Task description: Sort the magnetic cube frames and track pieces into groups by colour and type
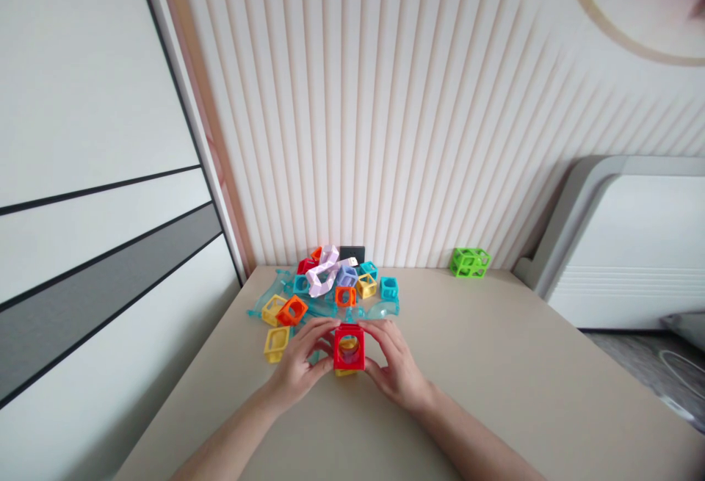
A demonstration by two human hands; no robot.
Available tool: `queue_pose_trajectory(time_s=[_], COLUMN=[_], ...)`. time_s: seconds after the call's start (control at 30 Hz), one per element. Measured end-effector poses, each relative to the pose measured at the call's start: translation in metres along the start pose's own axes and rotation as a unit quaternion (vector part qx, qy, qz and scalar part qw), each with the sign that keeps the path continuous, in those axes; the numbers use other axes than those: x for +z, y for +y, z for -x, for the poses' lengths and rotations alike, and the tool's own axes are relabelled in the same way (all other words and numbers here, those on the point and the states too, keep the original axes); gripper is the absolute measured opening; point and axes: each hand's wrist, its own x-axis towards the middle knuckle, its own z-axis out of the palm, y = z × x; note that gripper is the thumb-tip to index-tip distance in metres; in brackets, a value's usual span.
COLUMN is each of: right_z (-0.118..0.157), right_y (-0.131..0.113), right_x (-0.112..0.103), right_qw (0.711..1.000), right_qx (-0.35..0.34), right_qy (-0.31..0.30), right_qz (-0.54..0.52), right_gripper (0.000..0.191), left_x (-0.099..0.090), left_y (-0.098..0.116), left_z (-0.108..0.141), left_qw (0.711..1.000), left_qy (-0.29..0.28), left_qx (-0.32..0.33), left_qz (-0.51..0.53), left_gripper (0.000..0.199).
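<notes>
The left hand (pixel 297 360) and the right hand (pixel 397 365) pinch the red cube (pixel 349 330); uneven pressure (if it comes) might make it slip.

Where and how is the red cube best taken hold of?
Likely the red cube is best held by its left and right frame edges, coming from both sides, as the left grip and right grip do: its near face has a round opening, leaving the edges for firm purchase.
</notes>
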Motion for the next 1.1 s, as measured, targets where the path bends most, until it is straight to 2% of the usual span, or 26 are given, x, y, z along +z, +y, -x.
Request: queue_pose_trajectory(time_s=[0.17,0.27,0.33,0.37,0.4,0.53,0.63,0.73,0.87,1.1], right_z=[0.002,0.003,0.003,0.003,0.004,0.005,0.006,0.006,0.006,0.003], right_y=[-0.007,-0.009,-0.008,-0.007,-0.007,-0.008,-0.009,-0.008,-0.008,-0.012], right_x=[-0.001,0.001,0.002,0.002,0.002,0.001,0.001,0.001,0.001,-0.001], right_qw=[0.999,0.996,0.994,0.993,0.993,0.996,0.997,0.998,0.998,0.999], right_qx=[0.025,0.04,0.047,0.05,0.053,0.044,0.035,0.036,0.031,0.021], right_qy=[0.032,0.064,0.073,0.073,0.07,0.049,0.039,0.038,0.031,0.018], right_qz=[-0.025,-0.055,-0.069,-0.072,-0.073,-0.06,-0.049,-0.042,-0.041,-0.038], right_gripper=[0.048,0.047,0.047,0.047,0.047,0.049,0.05,0.051,0.051,0.052], left_x=[0.001,-0.015,-0.033,-0.043,-0.053,-0.085,-0.093,-0.091,-0.086,-0.078], left_y=[0.008,0.013,0.011,0.007,0.001,-0.032,-0.055,-0.068,-0.074,-0.085], left_z=[0.002,-0.012,-0.034,-0.048,-0.063,-0.115,-0.133,-0.135,-0.131,-0.129], left_qw=[0.999,0.993,0.979,0.963,0.942,0.915,0.901,0.893,0.885,0.876], left_qy=[0.033,0.093,0.162,0.195,0.2,0.159,0.116,0.094,0.08,0.099], left_qx=[0.037,0.056,0.013,-0.034,-0.097,-0.205,-0.254,-0.272,-0.282,-0.254], left_qz=[-0.007,-0.04,-0.121,-0.183,-0.25,-0.31,-0.331,-0.347,-0.361,-0.397], left_gripper=[0.045,0.033,0.027,0.028,0.031,0.021,0.015,0.013,0.017,0.013])
